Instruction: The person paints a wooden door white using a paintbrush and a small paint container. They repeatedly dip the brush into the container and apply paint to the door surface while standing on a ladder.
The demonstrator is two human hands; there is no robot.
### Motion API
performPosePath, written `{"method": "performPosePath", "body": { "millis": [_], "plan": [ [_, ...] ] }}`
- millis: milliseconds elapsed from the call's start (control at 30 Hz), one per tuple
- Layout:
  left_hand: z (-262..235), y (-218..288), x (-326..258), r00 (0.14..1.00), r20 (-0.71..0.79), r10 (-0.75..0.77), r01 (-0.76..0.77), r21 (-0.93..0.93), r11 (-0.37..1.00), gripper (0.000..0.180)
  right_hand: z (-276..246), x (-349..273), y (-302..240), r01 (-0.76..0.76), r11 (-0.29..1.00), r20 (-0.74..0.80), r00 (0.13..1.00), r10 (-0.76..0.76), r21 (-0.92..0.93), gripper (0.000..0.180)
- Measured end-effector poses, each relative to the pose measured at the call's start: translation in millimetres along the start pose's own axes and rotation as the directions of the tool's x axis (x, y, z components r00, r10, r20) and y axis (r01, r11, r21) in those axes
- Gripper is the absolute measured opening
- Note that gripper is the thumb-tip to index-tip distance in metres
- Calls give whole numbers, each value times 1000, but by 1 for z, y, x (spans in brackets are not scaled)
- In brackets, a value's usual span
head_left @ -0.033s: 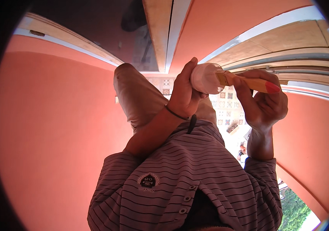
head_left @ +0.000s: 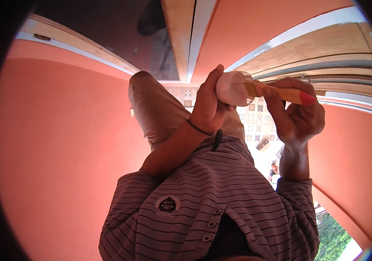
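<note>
My left hand is wrapped round a small pale, whitish cup, its thumb along the side. In my right hand is a flat paintbrush with a yellow-orange wooden handle and a red tip. Thumb and fingers pinch the handle near its metal band. The brush head points left to the cup's mouth; its bristles are mostly hidden there, and I cannot tell whether they touch the inside. Both hands are raised in front of my body.
Salmon-coloured walls stand on both sides. A dark glossy panel in a wooden frame is at the upper left, and a wooden panelled door or window at the upper right. Patterned tiles show far below. Greenery appears at the lower right.
</note>
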State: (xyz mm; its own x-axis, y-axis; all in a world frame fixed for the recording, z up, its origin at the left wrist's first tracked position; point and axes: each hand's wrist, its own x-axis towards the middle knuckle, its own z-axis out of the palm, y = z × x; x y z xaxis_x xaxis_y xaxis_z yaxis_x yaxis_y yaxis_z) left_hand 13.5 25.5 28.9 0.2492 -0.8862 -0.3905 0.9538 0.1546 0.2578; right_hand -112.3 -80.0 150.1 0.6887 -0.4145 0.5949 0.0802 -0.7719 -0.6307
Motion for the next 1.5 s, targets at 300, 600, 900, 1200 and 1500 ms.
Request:
{"method": "performPosePath", "body": {
  "millis": [300,600,900,1200,1500],
  "plan": [
    [-3,-1,5,999,34,21,-22,33,999,49,1,0,1,-7,998,-35,999,5,-57,20],
    [-1,-4,16,999,41,-17,18,-25,1000,48,-18,-8,20,-384,701,-225,760,610,601,9],
    [27,-13,38,993,76,-90,91,-11,996,45,-39,-35,59,-366,268,-22,555,831,891,20],
    [58,-40,87,916,323,-238,276,-77,958,54,-64,-45,96,198,-347,141,654,743,917,22],
    [30,-49,72,886,360,-293,342,-80,936,60,-155,29,199,306,806,-628,772,101,506,17]
  ]
}}
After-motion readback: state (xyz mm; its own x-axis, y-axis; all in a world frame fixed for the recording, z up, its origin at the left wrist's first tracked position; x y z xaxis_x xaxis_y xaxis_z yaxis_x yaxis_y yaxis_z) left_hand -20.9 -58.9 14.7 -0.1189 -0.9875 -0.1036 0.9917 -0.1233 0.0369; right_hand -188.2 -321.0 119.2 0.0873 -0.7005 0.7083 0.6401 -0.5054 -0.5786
